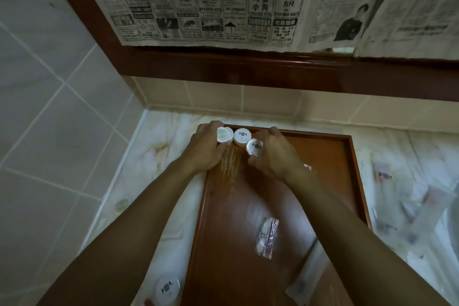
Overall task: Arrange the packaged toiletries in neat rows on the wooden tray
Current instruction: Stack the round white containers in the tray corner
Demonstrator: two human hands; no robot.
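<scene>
arms: two, bare to past the elbows | left hand (206, 149); right hand (273, 154): bare

Dim, flat light with soft glare on the wooden tray (342, 156), packets along the counter's (149, 156) right edge were smeared by blur, wide-angle lens bent the frame edges, newspaper (198, 0) print soft.

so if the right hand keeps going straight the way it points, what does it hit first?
Likely the far rim of the wooden tray: the right hand, gripping a round white packet, points toward it. Beyond it is the tiled wall. Depth unclear.
</scene>
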